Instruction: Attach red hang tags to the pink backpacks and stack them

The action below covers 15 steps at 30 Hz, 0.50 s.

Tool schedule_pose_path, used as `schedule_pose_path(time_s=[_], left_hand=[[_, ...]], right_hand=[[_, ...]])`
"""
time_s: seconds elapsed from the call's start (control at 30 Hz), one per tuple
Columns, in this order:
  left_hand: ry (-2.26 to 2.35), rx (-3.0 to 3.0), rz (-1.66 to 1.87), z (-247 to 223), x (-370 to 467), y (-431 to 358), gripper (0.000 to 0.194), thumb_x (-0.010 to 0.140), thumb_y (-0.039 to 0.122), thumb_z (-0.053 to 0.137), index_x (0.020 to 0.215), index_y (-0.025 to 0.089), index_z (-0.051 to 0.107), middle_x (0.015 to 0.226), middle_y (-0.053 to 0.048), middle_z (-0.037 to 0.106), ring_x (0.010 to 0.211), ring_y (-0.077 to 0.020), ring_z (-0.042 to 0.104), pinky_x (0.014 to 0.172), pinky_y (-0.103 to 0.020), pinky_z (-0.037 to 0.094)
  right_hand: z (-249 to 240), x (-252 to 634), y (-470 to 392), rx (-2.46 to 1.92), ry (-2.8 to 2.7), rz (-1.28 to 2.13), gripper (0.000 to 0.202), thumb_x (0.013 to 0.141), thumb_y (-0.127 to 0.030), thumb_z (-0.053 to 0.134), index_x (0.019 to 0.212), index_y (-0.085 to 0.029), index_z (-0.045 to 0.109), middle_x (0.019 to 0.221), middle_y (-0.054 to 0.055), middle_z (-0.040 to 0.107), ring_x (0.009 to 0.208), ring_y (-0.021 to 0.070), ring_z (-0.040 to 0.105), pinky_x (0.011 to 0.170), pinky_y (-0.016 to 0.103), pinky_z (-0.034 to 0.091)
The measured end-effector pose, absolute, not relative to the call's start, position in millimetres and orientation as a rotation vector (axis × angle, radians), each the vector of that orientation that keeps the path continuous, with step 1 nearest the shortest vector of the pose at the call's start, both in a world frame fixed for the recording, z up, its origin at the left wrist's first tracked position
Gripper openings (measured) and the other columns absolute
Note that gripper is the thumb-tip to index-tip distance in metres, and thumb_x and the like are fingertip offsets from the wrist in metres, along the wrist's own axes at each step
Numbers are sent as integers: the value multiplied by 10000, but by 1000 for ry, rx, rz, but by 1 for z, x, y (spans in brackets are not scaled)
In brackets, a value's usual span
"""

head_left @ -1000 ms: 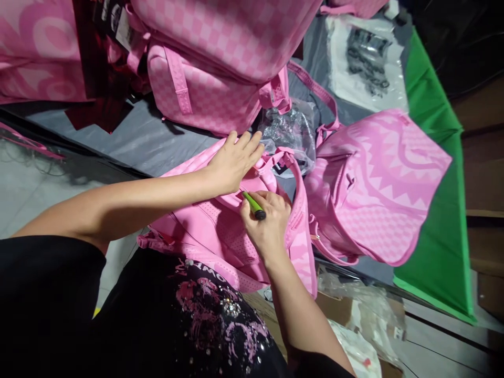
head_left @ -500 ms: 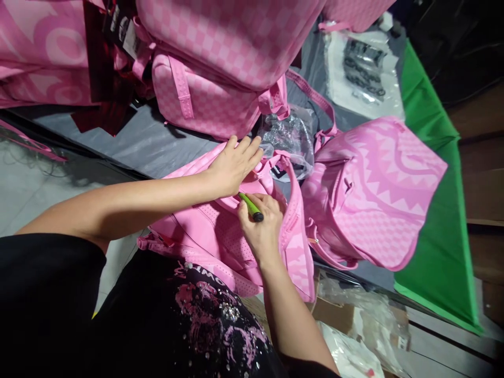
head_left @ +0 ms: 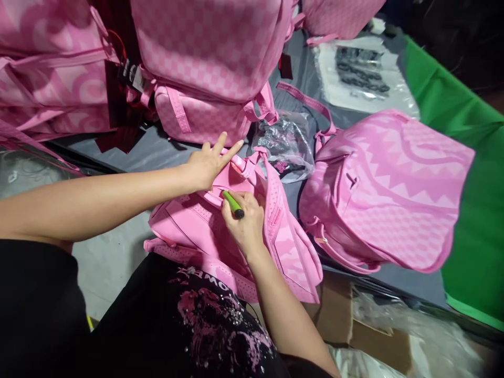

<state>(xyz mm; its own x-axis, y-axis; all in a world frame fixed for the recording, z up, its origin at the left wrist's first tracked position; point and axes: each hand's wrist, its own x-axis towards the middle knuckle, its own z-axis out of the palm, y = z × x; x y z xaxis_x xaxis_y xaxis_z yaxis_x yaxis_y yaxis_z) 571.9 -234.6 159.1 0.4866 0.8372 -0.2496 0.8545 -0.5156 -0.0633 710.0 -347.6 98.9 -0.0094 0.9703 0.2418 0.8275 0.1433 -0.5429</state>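
A pink backpack [head_left: 189, 223] lies tilted at the table's front edge, against my body, its straps and dotted back panel towards me. My left hand [head_left: 208, 165] presses on its upper part, fingers spread and extended. In my right hand [head_left: 246, 218] is a slim green pen-shaped tool with a black end [head_left: 233, 203], pinched between thumb and fingers. Its tip meets the pink fabric just below my left hand, though the exact contact is hidden. A loop of pink strap [head_left: 271, 189] arches beside my right hand.
Another pink backpack [head_left: 394, 194] lies to the right. Behind stand a checkered pink backpack [head_left: 205, 47] and a patterned one [head_left: 51, 68]. A small clear plastic bag [head_left: 285, 144] and a larger plastic packet [head_left: 362, 73] lie on the grey table cover. Green fabric [head_left: 472, 210] hangs at the right; cardboard [head_left: 334, 315] lies below.
My left hand has shifted left on the backpack and its fingers have spread wider. My right hand, with the green tool, has also moved left. The view has shifted slightly.
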Motion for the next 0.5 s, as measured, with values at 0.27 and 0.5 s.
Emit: schedule_pose_path(time_s=[0.27,0.5], left_hand=[[1327,2779,-360,153,564,-224,1117,730,240,685,1577,199,-41,1575,-213,209,1233,-358,492,964,-394,480],[1237,2711,-395,161,556,-218,1163,709,194,713,1570,277,-65,1630,-209,46,1340,-348,455,1025,-361,428]], right_hand=[[101,711,-349,-1652,-1870,355,304,897,-286,537,1122,-173,708,919,86,679,887,256,624,785,373,476],[107,718,-350,-1559,-1841,461,329,941,-365,494,1115,-208,725,918,66,706,872,231,629,795,352,479]])
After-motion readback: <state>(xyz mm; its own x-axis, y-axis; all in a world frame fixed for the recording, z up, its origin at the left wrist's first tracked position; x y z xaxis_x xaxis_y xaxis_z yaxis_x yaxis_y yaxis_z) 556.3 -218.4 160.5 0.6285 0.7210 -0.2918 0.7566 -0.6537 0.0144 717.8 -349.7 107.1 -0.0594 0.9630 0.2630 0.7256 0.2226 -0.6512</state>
